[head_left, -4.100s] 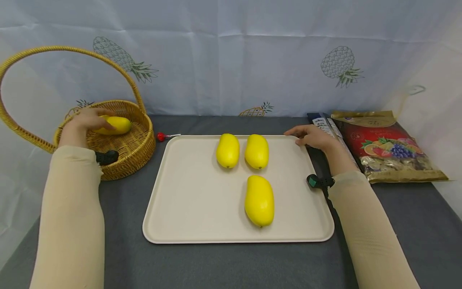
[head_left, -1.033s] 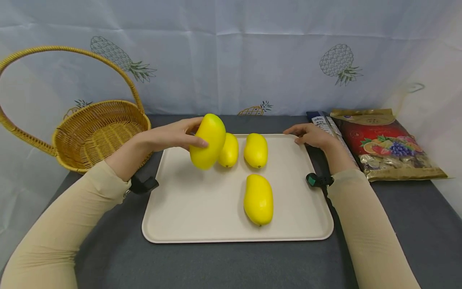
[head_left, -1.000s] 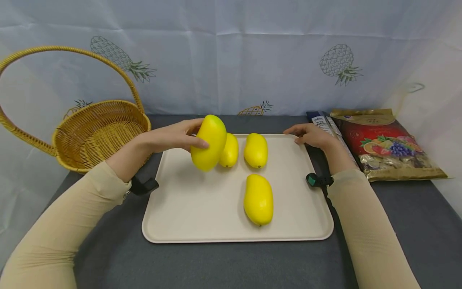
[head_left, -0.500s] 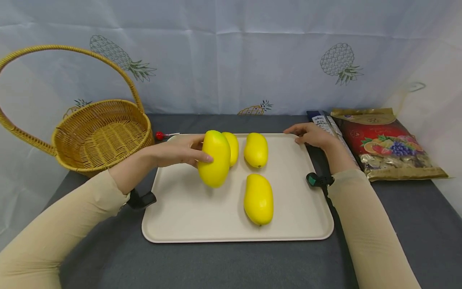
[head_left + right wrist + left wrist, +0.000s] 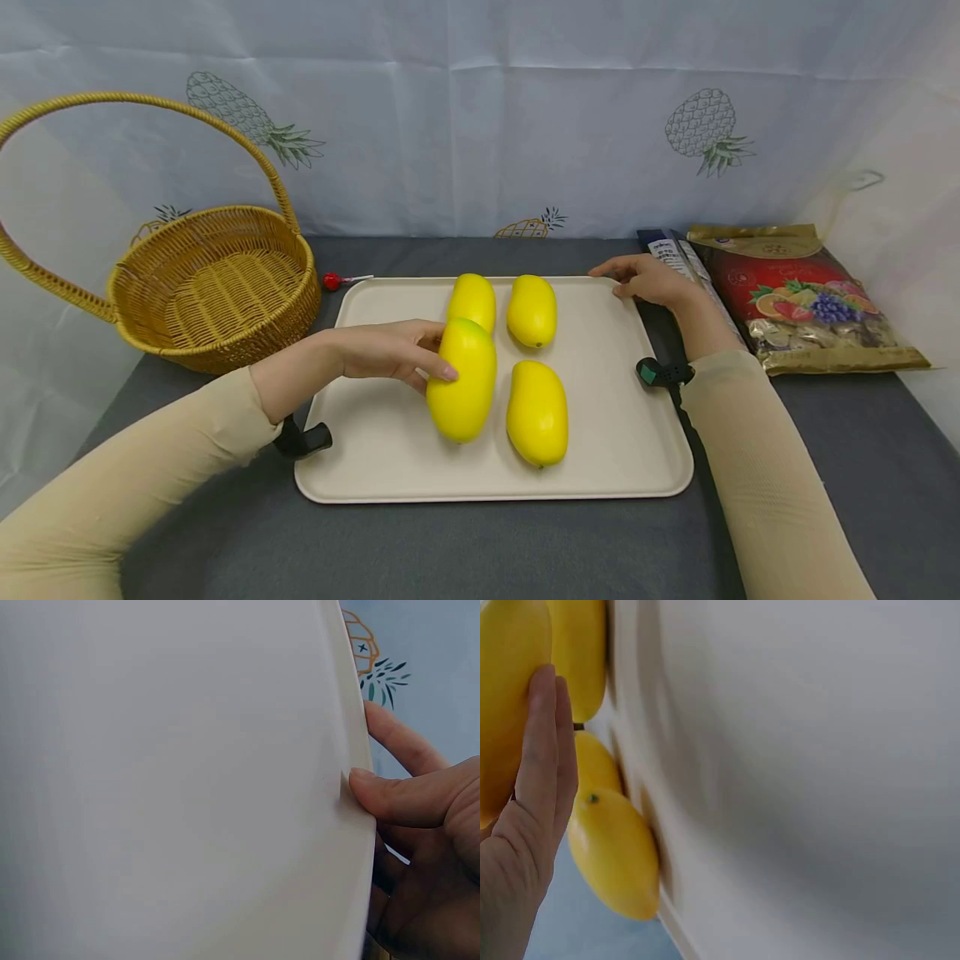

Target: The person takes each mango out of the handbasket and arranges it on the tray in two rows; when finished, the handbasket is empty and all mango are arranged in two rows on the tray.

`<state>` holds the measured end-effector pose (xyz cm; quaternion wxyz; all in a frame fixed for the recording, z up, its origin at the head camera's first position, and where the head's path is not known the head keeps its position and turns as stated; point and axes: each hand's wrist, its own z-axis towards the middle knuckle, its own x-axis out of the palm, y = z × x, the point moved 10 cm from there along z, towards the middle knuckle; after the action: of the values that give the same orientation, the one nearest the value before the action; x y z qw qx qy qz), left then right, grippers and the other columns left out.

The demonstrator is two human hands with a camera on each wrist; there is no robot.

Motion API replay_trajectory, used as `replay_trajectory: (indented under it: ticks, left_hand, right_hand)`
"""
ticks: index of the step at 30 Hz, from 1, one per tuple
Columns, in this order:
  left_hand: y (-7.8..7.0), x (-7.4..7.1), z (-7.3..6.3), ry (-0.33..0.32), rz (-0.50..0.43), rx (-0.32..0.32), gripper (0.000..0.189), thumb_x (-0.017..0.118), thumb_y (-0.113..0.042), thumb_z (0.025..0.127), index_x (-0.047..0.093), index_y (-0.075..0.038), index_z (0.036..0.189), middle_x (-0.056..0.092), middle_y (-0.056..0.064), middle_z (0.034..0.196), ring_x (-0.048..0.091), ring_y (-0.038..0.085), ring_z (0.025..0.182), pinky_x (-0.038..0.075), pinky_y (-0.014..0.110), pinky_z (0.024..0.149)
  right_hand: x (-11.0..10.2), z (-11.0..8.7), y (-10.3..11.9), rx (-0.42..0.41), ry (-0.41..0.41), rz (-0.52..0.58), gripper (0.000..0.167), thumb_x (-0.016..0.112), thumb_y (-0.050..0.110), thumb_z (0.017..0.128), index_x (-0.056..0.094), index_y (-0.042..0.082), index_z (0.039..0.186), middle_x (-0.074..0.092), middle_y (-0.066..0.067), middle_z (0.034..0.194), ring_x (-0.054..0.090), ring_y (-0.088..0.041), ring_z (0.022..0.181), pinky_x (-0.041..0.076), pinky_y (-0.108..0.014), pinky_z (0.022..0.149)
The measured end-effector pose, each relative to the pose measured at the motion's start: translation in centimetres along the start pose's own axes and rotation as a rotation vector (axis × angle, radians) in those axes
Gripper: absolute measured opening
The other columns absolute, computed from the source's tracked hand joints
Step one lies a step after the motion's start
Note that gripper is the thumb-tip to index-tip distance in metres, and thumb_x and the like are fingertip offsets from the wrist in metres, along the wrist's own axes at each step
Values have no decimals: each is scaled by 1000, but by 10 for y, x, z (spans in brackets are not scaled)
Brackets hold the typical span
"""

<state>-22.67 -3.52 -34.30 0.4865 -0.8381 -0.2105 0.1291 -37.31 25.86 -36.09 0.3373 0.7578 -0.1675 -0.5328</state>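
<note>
My left hand (image 5: 390, 354) holds a yellow mango (image 5: 463, 387) with a greenish top, thumb on the near side, above the middle of a cream tray (image 5: 615, 417). On the tray lie three more mangoes: two side by side at the back, one (image 5: 472, 300) partly behind the held fruit and another (image 5: 532, 311), and a third (image 5: 537, 414) nearer the front. In the left wrist view the fingers lie along the held mango (image 5: 510, 697). My right hand (image 5: 648, 282) pinches the tray's back right rim; in the right wrist view its thumb (image 5: 397, 799) rests on the rim.
A wicker basket (image 5: 300, 292) with a tall arched handle stands at the left, nothing visible inside. A red lollipop (image 5: 332, 282) lies between basket and tray. A red and gold snack bag (image 5: 810, 300) and a dark packet (image 5: 675, 250) lie at the right.
The left hand took the mango out of the basket and carried it right over the tray. In the last second it came nearer the front. The right hand stayed at the rim.
</note>
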Motion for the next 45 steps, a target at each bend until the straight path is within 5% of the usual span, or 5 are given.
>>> replay_trajectory:
  ticks: [13,24,36,45]
  left_hand:
    - [21,21,12,77,-17,-80,58,67,-21,90,43,-7,140,53,9,132,60,19,111,59,34,90]
    - [28,19,13,15,16,-169,49,67,-22,91,51,-5,134,58,8,125,62,18,104,60,34,89]
    - [27,11,11,-51,27,-204,61,68,-22,91,41,-3,142,56,12,132,63,21,110,60,37,90]
    - [30,13,12,-44,29,-225,45,67,-21,92,49,0,128,62,9,114,65,18,94,62,33,86]
  right_hand:
    - [0,-1,2,4,2,-12,41,55,-4,95,59,4,135,59,-18,103,49,-28,93,47,-30,77]
    - [0,-1,1,22,6,-11,41,54,-3,96,58,4,136,58,-15,101,48,-27,91,47,-30,76]
    - [0,-2,1,24,5,-12,41,54,-2,97,57,5,137,57,-14,100,46,-27,90,45,-31,75]
    - [0,0,-1,21,4,-3,41,54,-2,96,58,5,137,59,-16,104,47,-27,92,47,-30,75]
